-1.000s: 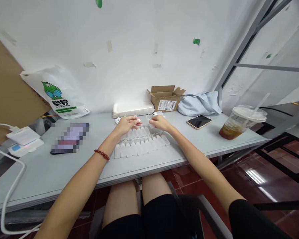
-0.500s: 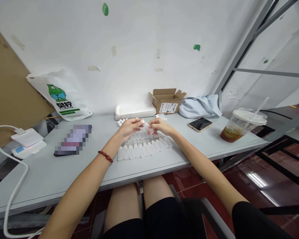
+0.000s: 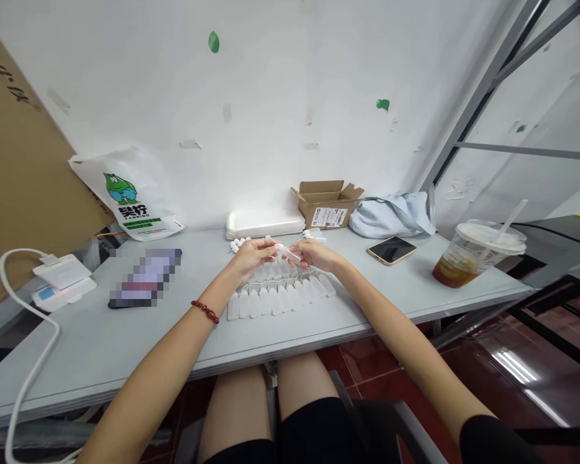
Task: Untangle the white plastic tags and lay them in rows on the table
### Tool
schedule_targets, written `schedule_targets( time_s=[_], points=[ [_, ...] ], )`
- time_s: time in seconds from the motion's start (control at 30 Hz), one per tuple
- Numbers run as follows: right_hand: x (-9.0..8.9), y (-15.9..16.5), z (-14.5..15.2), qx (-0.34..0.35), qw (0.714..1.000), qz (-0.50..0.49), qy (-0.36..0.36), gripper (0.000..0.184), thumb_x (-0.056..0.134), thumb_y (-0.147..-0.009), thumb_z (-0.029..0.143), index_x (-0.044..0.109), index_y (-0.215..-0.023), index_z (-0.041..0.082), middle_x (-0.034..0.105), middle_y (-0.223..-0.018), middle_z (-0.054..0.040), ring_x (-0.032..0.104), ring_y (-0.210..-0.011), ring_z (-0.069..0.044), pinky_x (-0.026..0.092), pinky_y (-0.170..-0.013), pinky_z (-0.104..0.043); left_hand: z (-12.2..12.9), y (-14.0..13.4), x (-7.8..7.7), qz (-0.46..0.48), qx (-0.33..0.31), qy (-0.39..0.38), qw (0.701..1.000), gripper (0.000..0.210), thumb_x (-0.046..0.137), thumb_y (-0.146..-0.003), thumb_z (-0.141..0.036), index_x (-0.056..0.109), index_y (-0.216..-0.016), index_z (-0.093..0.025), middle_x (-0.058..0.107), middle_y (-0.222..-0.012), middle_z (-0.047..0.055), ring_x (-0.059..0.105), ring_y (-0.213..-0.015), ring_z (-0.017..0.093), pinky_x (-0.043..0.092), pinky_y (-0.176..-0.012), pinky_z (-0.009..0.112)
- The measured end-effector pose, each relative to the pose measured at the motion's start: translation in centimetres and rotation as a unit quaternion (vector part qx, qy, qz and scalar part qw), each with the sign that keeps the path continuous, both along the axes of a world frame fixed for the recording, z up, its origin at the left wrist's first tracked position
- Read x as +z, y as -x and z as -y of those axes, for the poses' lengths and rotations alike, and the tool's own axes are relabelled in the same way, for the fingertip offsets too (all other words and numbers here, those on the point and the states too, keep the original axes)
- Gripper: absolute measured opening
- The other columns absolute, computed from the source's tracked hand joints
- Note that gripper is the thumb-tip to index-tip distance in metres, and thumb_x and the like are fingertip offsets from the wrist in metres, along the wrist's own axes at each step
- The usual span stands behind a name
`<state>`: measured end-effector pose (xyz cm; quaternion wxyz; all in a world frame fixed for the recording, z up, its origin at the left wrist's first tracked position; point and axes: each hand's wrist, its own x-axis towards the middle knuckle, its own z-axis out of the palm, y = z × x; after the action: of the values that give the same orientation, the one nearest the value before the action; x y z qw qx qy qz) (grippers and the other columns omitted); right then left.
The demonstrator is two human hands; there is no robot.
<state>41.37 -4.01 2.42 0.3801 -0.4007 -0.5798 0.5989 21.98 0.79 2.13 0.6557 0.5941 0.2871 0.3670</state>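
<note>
My left hand (image 3: 252, 259), fingers pinched, grips the left, white end of a small translucent plastic piece (image 3: 290, 254). The fingers of my right hand (image 3: 315, 254) are closed on its right end, so the piece lies tilted between both hands above the table. Beneath them, a front row of similar translucent pieces (image 3: 280, 298) with rounded tops and thin pale loops lies on the table. A second row (image 3: 265, 270) is partly hidden behind my hands. Small white cap-like parts (image 3: 238, 244) sit in a heap just beyond my left hand.
A stack of white trays (image 3: 265, 223) and an open cardboard box (image 3: 325, 209) stand by the wall. Right are a light blue cloth bag (image 3: 391, 216), a phone (image 3: 391, 251) and a drink cup (image 3: 457, 267). Left are a blurred device (image 3: 145, 280), white charger (image 3: 62, 277) and plastic bag (image 3: 130, 193).
The held piece has turned from hanging steeply to lying flatter between my hands. My hands stay close together. The whole view has shifted slightly down and to the right.
</note>
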Motion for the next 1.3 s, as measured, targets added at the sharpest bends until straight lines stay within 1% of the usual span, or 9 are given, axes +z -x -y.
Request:
schedule_targets(
  time_s=[0.2, 0.3, 0.37, 0.5, 0.6, 0.7, 0.87, 1.03, 1.3],
  points=[
    [0.0, -0.2, 0.0, -0.061, 0.998, 0.011, -0.022, 0.036, 0.067, -0.075, 0.046, 0.059, -0.068, 0.012, 0.059, -0.064, -0.0020, 0.033, -0.044, -0.003, 0.021, -0.040, -0.021, 0.1, -0.1, 0.0, -0.024, 0.047, -0.015, 0.999, 0.036, 0.086, -0.050, -0.038, 0.075, -0.075, -0.016, 0.066, -0.077, 0.005, 0.055, -0.069, 0.012, 0.047, -0.066, 0.028],
    [0.0, -0.4, -0.1, -0.094, 0.995, 0.003, -0.031, 0.039, 0.072, -0.070, 0.050, 0.060, -0.071, 0.012, 0.060, -0.068, -0.0017, 0.039, -0.048, -0.004, 0.026, -0.042, -0.020, 0.1, -0.2, -0.1, -0.009, 0.067, 0.000, 0.998, 0.036, 0.086, -0.049, -0.038, 0.074, -0.074, -0.015, 0.066, -0.078, 0.005, 0.055, -0.068, 0.012, 0.047, -0.063, 0.027],
    [0.0, -0.7, -0.2, -0.104, 0.994, 0.000, -0.034, 0.038, 0.076, -0.067, 0.048, 0.063, -0.072, 0.012, 0.058, -0.066, -0.0004, 0.045, -0.053, -0.005, 0.033, -0.046, -0.020, 0.0, -0.2, -0.2, 0.004, 0.072, 0.000, 0.997, 0.035, 0.086, -0.050, -0.038, 0.074, -0.074, -0.015, 0.066, -0.081, 0.005, 0.055, -0.067, 0.011, 0.048, -0.063, 0.026],
    [0.3, -1.4, -0.3, -0.098, 0.994, 0.007, -0.041, 0.035, 0.082, -0.060, 0.036, 0.069, -0.081, 0.011, 0.061, -0.066, -0.0007, 0.053, -0.060, -0.009, 0.042, -0.057, -0.023, -0.2, -0.2, -0.4, 0.017, 0.082, 0.001, 0.997, 0.035, 0.085, -0.052, -0.037, 0.073, -0.075, -0.014, 0.066, -0.083, 0.006, 0.056, -0.068, 0.011, 0.048, -0.063, 0.025],
    [0.5, -1.6, -0.2, -0.090, 0.995, 0.007, -0.046, 0.036, 0.083, -0.057, 0.030, 0.070, -0.086, 0.011, 0.065, -0.070, -0.0028, 0.056, -0.061, -0.010, 0.046, -0.062, -0.026, -0.2, -0.2, -0.3, 0.019, 0.090, 0.004, 0.996, 0.035, 0.085, -0.052, -0.037, 0.073, -0.075, -0.014, 0.066, -0.083, 0.005, 0.057, -0.068, 0.011, 0.048, -0.063, 0.025],
    [0.5, -1.5, -0.2, -0.105, 0.993, 0.003, -0.053, 0.037, 0.083, -0.055, 0.027, 0.069, -0.085, 0.010, 0.068, -0.071, -0.0039, 0.058, -0.061, -0.011, 0.047, -0.063, -0.026, 0.0, -0.3, -0.1, 0.010, 0.096, 0.000, 0.995, 0.035, 0.086, -0.051, -0.037, 0.073, -0.074, -0.014, 0.066, -0.078, 0.005, 0.056, -0.067, 0.011, 0.048, -0.062, 0.025],
    [0.4, -1.2, -0.1, -0.103, 0.992, 0.010, -0.067, 0.035, 0.082, -0.058, 0.034, 0.068, -0.079, 0.010, 0.069, -0.072, -0.0059, 0.058, -0.057, -0.010, 0.047, -0.059, -0.025, 0.3, -0.2, 0.3, -0.006, 0.112, -0.047, 0.993, 0.035, 0.085, -0.052, -0.039, 0.074, -0.074, -0.014, 0.067, -0.079, 0.005, 0.054, -0.067, 0.011, 0.048, -0.062, 0.026],
    [0.5, -1.2, 0.1, -0.088, 0.993, 0.011, -0.075, 0.035, 0.078, -0.063, 0.041, 0.067, -0.074, 0.010, 0.068, -0.073, -0.0072, 0.056, -0.055, -0.009, 0.047, -0.056, -0.025, 0.3, 0.0, 0.7, -0.016, 0.101, -0.076, 0.992, 0.037, 0.085, -0.051, -0.040, 0.074, -0.075, -0.014, 0.069, -0.083, 0.005, 0.054, -0.065, 0.011, 0.048, -0.065, 0.028],
    [0.6, -1.3, 0.1, -0.085, 0.994, 0.019, -0.060, 0.038, 0.076, -0.065, 0.046, 0.065, -0.068, 0.010, 0.065, -0.067, -0.0056, 0.055, -0.051, -0.009, 0.046, -0.052, -0.024, 0.6, 0.2, 1.2, -0.032, 0.104, -0.114, 0.987, 0.037, 0.084, -0.052, -0.041, 0.074, -0.076, -0.014, 0.069, -0.078, 0.004, 0.055, -0.061, 0.011, 0.049, -0.069, 0.031]
  ],
)
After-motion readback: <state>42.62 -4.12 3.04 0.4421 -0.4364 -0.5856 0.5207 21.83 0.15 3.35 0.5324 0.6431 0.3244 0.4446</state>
